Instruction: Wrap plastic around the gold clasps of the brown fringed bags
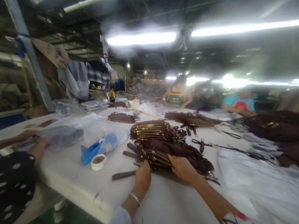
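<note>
Brown pouches with gold zippers (165, 150) lie in a heap in front of me. My left hand (143, 176) has its fingers curled at the near left end of one pouch, beside the loose brown straps (123, 175). At the pouch's right side, my right hand (182, 168) grips the edge, its thumb and fingertips partly hidden. Just behind, a neat stack of more zippered pouches (151, 131) shows its gold zippers in rows.
A blue tape dispenser (92, 152) and a white tape roll (98, 162) sit to the left. White bags (263, 182) spread over the right side. A co-worker's hands (38, 146) handle a clear plastic bag (63, 136) at left. Two people work across the table.
</note>
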Demonstrator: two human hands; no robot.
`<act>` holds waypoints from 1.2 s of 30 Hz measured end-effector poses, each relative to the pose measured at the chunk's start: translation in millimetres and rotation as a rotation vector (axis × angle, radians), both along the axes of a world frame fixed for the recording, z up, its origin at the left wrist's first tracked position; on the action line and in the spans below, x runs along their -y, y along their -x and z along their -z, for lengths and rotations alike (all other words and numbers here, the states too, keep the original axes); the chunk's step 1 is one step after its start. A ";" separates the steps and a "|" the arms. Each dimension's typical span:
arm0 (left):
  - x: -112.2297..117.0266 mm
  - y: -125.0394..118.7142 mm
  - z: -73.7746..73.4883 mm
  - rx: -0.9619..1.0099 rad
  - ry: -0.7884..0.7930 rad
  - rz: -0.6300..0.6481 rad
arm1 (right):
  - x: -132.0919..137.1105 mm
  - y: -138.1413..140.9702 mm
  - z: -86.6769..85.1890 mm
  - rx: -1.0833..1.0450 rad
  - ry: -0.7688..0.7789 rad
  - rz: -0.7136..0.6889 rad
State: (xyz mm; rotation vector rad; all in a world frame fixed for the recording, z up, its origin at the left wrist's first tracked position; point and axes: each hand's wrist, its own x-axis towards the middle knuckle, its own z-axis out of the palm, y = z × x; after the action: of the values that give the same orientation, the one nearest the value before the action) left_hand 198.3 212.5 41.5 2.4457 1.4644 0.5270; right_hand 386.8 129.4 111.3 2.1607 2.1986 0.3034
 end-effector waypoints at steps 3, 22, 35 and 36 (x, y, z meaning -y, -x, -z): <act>20.5 26.9 -1.1 -0.010 0.032 0.049 | 27.6 27.2 -3.5 0.012 -0.005 0.015; 122.4 177.0 -56.8 0.421 -0.124 0.091 | 122.3 93.2 23.6 0.160 -0.247 -0.155; 106.6 124.4 -3.4 0.322 -0.395 0.211 | 120.5 85.9 0.5 -0.044 -0.104 -0.220; 97.1 122.4 7.9 0.356 -0.454 0.221 | 118.9 83.8 3.8 -0.050 -0.114 -0.224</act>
State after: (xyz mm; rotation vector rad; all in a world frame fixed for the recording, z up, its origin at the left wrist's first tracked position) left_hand 75.9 115.4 33.6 2.6049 0.9996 1.2824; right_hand 303.0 10.5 107.5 1.9947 2.5154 0.3961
